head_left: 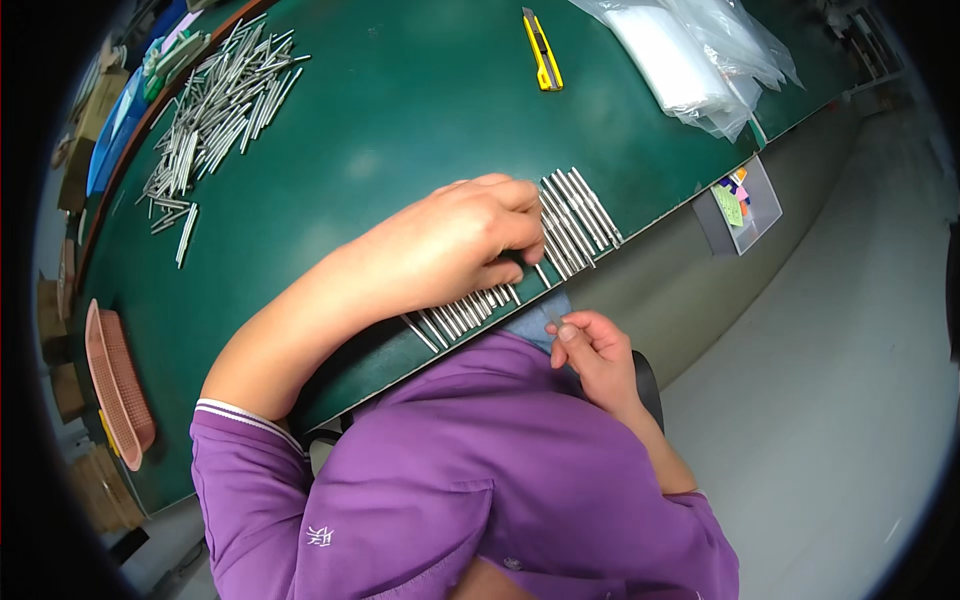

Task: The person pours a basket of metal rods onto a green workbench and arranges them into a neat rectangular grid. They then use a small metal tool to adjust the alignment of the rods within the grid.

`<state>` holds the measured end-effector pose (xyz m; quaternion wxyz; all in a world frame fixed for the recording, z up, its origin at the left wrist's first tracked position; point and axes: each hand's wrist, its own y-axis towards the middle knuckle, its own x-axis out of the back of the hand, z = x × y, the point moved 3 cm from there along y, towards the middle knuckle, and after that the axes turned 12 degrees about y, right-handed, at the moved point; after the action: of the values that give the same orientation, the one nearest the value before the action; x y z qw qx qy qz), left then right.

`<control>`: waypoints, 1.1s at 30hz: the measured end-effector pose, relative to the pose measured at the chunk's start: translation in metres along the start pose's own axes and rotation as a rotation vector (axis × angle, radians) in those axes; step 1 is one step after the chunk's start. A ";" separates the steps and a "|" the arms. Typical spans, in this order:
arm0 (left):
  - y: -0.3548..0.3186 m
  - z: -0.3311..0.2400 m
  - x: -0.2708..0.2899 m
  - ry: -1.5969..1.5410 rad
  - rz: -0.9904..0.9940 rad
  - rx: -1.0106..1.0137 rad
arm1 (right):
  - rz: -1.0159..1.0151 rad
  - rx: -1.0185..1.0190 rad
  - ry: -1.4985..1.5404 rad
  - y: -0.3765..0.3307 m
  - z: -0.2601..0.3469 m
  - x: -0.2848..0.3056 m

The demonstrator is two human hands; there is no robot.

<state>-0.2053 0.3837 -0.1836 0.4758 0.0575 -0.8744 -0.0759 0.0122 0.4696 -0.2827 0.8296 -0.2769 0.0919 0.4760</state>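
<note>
My left hand (465, 240) reaches across the table's near edge with its fingers curled down over a row of slim metal rods. One short rod (542, 275) shows just under its fingertips and seems pinched there; the grip itself is partly hidden. To the right of those fingers, a group of rods (580, 215) lies side by side. More rods (455, 318) lie in a row below my left wrist, partly covered by it. Off the table edge, over my lap, my right hand (597, 360) is closed, thumb against fingers, on a small translucent strip (553, 317).
A loose heap of metal rods (215, 110) covers the far left of the green table (400, 120). A yellow utility knife (543, 50) lies at the back, beside clear plastic bags (675, 70). A pink basket (120, 385) stands left; a grey open box (745, 210) hangs by the right edge.
</note>
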 end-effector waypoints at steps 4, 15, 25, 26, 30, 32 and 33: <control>-0.001 0.008 -0.005 0.031 0.052 -0.032 | 0.055 0.025 -0.025 0.005 0.002 -0.004; 0.005 0.004 -0.013 0.152 -0.030 -0.161 | 0.041 0.045 0.009 0.008 0.012 -0.003; 0.010 0.004 -0.015 0.114 -0.007 -0.188 | 0.008 0.073 -0.095 0.013 0.021 -0.012; 0.011 0.004 -0.015 0.110 -0.008 -0.186 | 0.005 0.079 -0.102 0.013 0.023 -0.013; 0.009 0.006 -0.018 0.074 -0.037 -0.197 | 0.013 0.121 -0.117 0.018 0.018 -0.017; 0.009 0.007 -0.019 0.052 -0.036 -0.181 | 0.013 0.114 -0.101 0.018 0.018 -0.016; 0.009 0.008 -0.019 0.059 -0.037 -0.187 | 0.011 0.110 -0.096 0.017 0.017 -0.017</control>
<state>-0.2016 0.3962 -0.2017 0.5030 0.0311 -0.8480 -0.1641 -0.0128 0.4736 -0.2678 0.8445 -0.2074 0.0796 0.4874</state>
